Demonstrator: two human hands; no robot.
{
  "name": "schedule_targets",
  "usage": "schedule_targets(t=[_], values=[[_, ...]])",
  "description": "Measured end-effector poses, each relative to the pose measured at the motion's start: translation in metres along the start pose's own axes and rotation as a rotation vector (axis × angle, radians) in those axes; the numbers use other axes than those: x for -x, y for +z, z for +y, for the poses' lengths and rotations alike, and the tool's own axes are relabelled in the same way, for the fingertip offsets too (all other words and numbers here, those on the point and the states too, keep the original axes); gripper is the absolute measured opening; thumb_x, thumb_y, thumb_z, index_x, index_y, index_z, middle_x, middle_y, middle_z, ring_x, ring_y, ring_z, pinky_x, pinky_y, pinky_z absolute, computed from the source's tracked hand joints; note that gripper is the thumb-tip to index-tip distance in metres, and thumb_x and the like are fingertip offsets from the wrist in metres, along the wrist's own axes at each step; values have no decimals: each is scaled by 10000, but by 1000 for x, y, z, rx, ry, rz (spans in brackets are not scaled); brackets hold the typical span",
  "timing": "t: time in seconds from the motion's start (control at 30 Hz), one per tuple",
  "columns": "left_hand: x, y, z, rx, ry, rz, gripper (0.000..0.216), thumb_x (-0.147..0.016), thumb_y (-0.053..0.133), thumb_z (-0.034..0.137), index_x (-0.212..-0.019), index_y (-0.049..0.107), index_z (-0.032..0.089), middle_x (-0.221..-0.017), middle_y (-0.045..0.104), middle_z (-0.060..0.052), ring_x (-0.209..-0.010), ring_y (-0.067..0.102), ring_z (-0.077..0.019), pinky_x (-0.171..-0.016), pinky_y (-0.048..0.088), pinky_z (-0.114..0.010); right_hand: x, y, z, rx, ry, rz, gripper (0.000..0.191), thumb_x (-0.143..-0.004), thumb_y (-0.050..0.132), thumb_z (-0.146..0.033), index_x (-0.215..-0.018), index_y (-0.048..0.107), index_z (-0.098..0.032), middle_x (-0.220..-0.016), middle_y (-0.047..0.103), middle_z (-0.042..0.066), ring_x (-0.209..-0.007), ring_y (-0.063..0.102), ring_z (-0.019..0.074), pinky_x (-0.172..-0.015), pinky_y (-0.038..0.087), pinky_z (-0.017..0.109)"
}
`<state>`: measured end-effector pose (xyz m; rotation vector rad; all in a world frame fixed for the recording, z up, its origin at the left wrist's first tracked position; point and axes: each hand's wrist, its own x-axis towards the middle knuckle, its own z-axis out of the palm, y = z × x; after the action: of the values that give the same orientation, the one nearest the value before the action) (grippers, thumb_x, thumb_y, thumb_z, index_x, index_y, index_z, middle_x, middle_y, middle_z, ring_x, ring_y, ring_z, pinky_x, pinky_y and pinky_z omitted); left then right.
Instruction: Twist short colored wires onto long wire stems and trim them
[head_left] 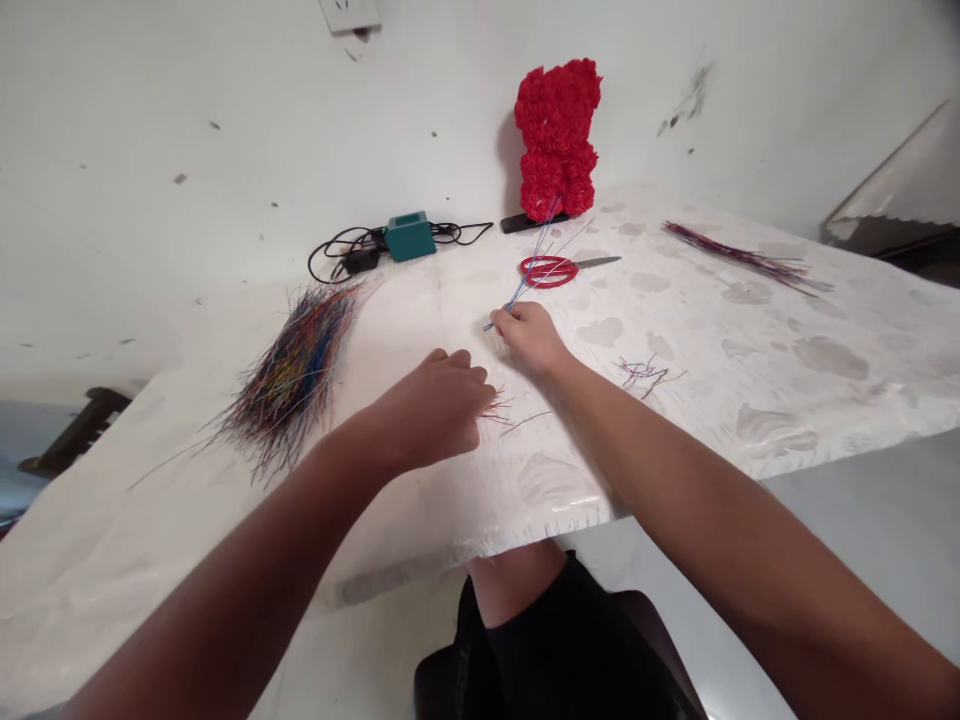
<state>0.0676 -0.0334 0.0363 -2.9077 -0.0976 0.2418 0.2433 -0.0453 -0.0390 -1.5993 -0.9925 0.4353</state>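
Observation:
My right hand point(534, 336) pinches a few thin wires point(534, 262), blue and whitish, which fan out away from me above the table. Lower and to the left, my left hand point(435, 408) is closed in a fist, knuckles up; its fingertips are hidden. Short orange-red wire pieces point(495, 408) show right beside its fingers, and I cannot tell whether it grips any. Red-handled scissors point(551, 271) lie just beyond my right hand, partly behind the held wires. A large loose bundle of multicoloured wires point(296, 365) spreads to the left of my left hand.
Short wire scraps point(643, 374) lie right of my right forearm. A slimmer wire bundle point(739, 257) rests at the far right. By the wall are a teal box point(410, 236) with black cables, a red flower-covered figure point(559, 140) and a dark flat object point(517, 223).

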Motion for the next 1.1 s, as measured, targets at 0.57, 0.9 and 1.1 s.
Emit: schedule_targets(t=[0.57,0.9,1.1], values=[[-6,1,30,57,23,8,159,-887,546,192,-766,642,155,-851,608,-83,-890,533,-260,-746,377,-381,-2,2,4,32,-7,-4,292,-812,490,-307,-543,440,-204,-536,433,-1,-566,409,149,-559,279,312],[-31,-6,47,-83,19,-53,206,-685,510,-26,-621,547,166,-705,604,-85,-812,577,-273,-703,375,-400,0,1,2,51,-4,-27,289,-819,480,-309,-551,452,-206,-521,430,1,-551,407,152,-548,272,317],[-31,2,42,-61,38,-12,141,-718,513,38,-708,593,154,-785,622,-98,-830,573,-282,-692,376,-407,1,0,0,57,-11,-36,291,-820,473,-298,-546,447,-206,-524,440,2,-555,416,154,-553,279,318]])
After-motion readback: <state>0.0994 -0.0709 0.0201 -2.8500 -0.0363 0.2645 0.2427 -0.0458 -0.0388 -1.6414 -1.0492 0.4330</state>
